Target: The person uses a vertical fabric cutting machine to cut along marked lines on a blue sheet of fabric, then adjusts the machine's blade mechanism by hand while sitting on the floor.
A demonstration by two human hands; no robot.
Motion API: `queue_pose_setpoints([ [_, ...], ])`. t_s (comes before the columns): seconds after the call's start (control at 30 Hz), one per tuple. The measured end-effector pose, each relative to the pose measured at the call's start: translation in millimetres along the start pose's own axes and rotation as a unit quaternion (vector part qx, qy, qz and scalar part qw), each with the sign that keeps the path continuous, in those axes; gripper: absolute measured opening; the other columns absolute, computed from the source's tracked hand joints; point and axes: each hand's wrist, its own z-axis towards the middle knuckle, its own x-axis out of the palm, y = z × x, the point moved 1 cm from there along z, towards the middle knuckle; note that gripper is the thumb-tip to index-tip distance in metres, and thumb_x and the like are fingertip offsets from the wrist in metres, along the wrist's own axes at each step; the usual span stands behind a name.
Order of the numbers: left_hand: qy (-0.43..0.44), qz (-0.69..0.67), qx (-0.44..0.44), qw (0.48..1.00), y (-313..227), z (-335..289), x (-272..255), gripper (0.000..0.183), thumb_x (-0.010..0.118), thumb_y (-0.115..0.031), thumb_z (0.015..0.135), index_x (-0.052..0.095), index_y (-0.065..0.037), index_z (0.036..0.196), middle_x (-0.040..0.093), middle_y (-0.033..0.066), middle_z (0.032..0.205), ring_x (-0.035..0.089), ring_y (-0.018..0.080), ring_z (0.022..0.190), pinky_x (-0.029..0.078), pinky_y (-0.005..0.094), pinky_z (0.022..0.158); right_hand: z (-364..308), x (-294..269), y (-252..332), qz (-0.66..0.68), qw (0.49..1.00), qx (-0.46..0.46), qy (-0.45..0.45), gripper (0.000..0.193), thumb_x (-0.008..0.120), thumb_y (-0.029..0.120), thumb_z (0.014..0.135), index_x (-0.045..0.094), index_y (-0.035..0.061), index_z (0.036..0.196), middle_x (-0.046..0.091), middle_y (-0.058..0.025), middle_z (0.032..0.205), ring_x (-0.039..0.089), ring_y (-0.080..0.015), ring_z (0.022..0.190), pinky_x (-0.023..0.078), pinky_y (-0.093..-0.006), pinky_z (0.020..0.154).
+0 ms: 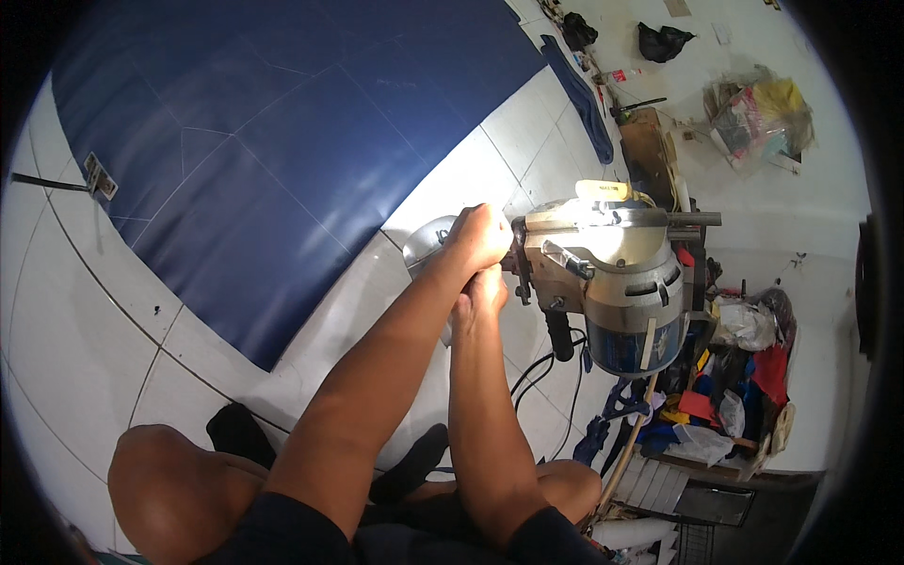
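My left hand [482,235] is closed in a fist beside the left end of a silver motor-driven machine [626,282] with a blue band. Just below it, my right hand [485,288] is also closed, touching or nearly touching the left. What the fingers grip is hidden behind the hands. A shiny metal disc [424,243], partly covered by my left hand, shows beyond it. The machine has a black handle [560,337] and a yellow label [603,190]. A dark blue sheet [282,141] marked with pale lines lies on the floor ahead and to the left.
A small metal piece [100,177] on a black rod rests at the sheet's left edge. Black cables [539,369] run below the machine over white floor tiles [85,311]. A narrow blue strip [579,102] lies at the far right, and piled cloth and bags [720,395] stand right.
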Motion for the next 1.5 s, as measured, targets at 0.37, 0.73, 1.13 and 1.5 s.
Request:
queue_pose_setpoints([
  [0.37, 0.09, -0.04, 0.019, 0.995, 15.9, 1.3, -8.7, 0.023, 0.063, -0.015, 0.075, 0.07, -0.003, 0.094, 0.07, 0.0126, 0.079, 0.067, 0.0219, 0.076, 0.053, 0.0353, 0.071, -8.7, -5.7, -6.2, 0.052, 0.987, -0.1, 0.113, 0.027, 0.049, 0.025, 0.099, 0.047, 0.0091, 0.121, 0.061, -0.0076, 0.106, 0.063, -0.0195, 0.09, 0.053, -0.038, 0.074],
  [0.73, -0.029, 0.042, 0.106, 0.993, 7.7, 2.5, 7.5, 0.018, 0.054, -0.007, 0.077, 0.067, 0.005, 0.081, 0.066, 0.022, 0.073, 0.067, 0.0338, 0.066, 0.055, 0.0405, 0.062, 2.8, -6.9, 1.7, 0.057, 0.99, -0.127, 0.012, 0.017, 0.055, 0.019, 0.096, 0.058, 0.0021, 0.095, 0.061, -0.0053, 0.089, 0.063, -0.0169, 0.073, 0.053, -0.0291, 0.058],
  [1.13, 0.1, 0.049, 0.014, 0.994, -13.9, 7.3, -13.6, 0.012, 0.052, 0.0, 0.08, 0.062, 0.006, 0.083, 0.066, 0.0187, 0.07, 0.068, 0.0251, 0.056, 0.056, 0.0371, 0.053, 11.3, -0.5, 0.6, 0.058, 0.992, -0.11, -0.007, 0.015, 0.053, 0.011, 0.091, 0.053, -0.001, 0.082, 0.062, -0.0096, 0.077, 0.061, -0.0153, 0.058, 0.042, -0.0258, 0.041],
  [1.5, 0.007, 0.072, 0.138, 0.988, -0.7, 14.4, 0.4, 0.013, 0.057, -0.009, 0.077, 0.063, 0.001, 0.082, 0.064, 0.0214, 0.077, 0.063, 0.0373, 0.071, 0.05, 0.0418, 0.067, 34.1, 1.3, -0.8, 0.076, 0.996, 0.042, 0.034, 0.032, 0.064, 0.033, 0.091, 0.058, 0.0041, 0.103, 0.064, -0.0066, 0.093, 0.063, -0.018, 0.073, 0.052, -0.0307, 0.056],
])
